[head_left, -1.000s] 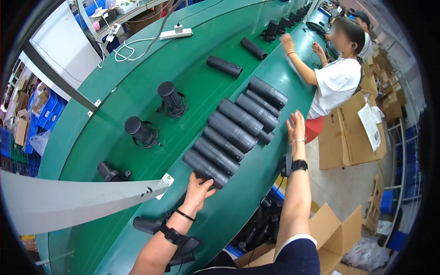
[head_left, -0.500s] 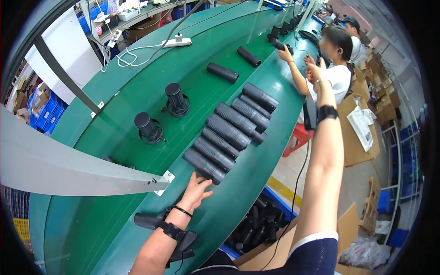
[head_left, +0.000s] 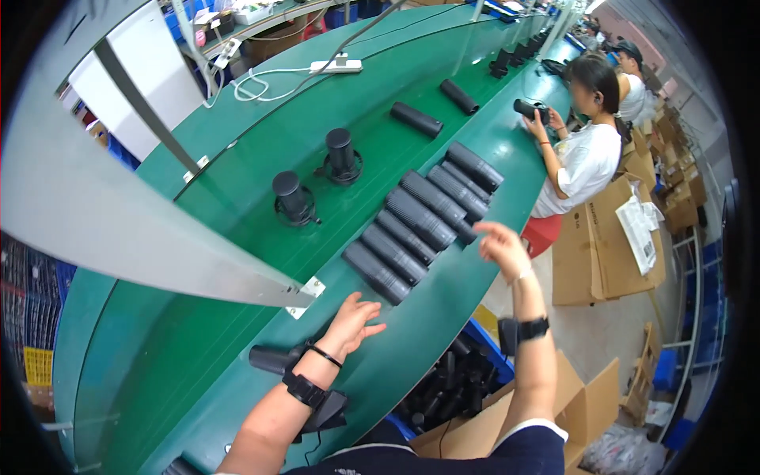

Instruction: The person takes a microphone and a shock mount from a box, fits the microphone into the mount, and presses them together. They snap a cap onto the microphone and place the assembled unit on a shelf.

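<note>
A row of black cylinders (head_left: 426,215), each with a finely textured section, lies side by side on the near green worktop. My left hand (head_left: 354,323) hovers just below the row's nearest cylinder (head_left: 375,271), its fingers spread and holding nothing. At the row's right side is my right hand (head_left: 505,249), with the index finger stretched toward a shorter black piece (head_left: 465,231) that pokes out from under the row. Nothing shows in that hand. Beside my left wrist, a dark cylindrical piece (head_left: 271,359) and a black device (head_left: 326,413) are partly covered by my forearm.
Two black microphones in round mounts (head_left: 294,199) stand on the green belt (head_left: 237,261), with loose cylinders (head_left: 416,119) farther along. A grey post (head_left: 198,245) crosses the left side. A co-worker (head_left: 582,158) handles a black cylinder at the right. Below sits a blue bin (head_left: 492,348) of black parts.
My right hand has come back from far out near the co-worker to the row of cylinders. My left hand stays by the near end. The co-worker now holds a cylinder with both hands; the view has shifted.
</note>
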A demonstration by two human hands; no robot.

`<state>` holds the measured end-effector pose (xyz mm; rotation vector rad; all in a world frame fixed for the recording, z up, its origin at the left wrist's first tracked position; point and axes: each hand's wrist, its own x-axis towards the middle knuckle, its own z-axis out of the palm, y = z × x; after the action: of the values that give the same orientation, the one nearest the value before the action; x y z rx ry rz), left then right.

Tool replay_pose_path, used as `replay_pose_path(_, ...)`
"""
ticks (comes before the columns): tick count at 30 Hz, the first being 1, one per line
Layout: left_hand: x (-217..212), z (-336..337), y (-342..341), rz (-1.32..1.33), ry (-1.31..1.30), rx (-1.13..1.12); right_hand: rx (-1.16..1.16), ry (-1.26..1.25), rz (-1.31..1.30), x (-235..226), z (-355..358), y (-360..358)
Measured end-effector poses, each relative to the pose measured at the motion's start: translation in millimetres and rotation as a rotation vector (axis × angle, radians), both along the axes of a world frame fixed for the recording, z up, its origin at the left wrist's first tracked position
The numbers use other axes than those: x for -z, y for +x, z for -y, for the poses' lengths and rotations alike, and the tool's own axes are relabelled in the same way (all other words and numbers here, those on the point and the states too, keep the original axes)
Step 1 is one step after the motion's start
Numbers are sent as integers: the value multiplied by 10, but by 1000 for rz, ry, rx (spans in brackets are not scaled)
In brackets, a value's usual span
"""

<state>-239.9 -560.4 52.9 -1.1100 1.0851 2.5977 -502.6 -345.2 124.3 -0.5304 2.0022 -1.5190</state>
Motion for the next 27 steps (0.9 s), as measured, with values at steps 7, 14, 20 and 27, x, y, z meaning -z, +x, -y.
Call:
replay_pose_path(7,-837,-139,871,-247,311,394,-283,34,356,236,59,1558)
replay_pose_path(14,-1401,123,2145,-415,217,419,-466,128,296,233,273,2302)
replay_pose_path(20,-1308,461,3676,-148,-291,-567,-712,253,7,-86,567,3078)
replay_pose_path(27,-1046,149,5205,20,-124,-883,-953,219,-351,-449,1701,3820)
